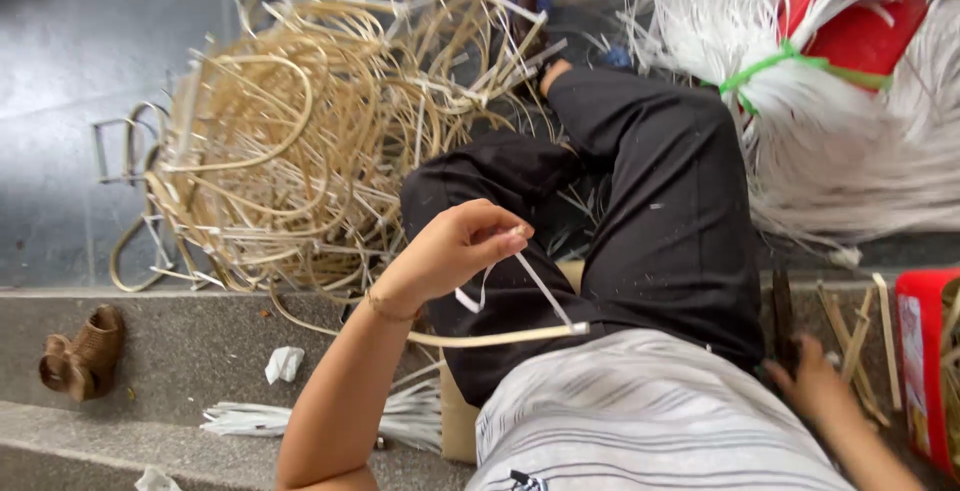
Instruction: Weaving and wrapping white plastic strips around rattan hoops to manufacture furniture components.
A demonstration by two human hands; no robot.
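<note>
My left hand is raised over my lap, with thumb and fingers pinched on a thin white strip. The strip loops down to a pale cane rod lying across my black trousers. My right hand is low at the right on the stone step. Its fingertips touch the lower end of a dark narrow tool among several cut cane sticks. Whether this hand grips the tool is unclear.
A big tangle of tan cane hoops fills the floor ahead. A bundle of white strips tied with a green band leans on a red bucket. On the steps lie a small brown woven piece, crumpled paper, more white strips and a red container.
</note>
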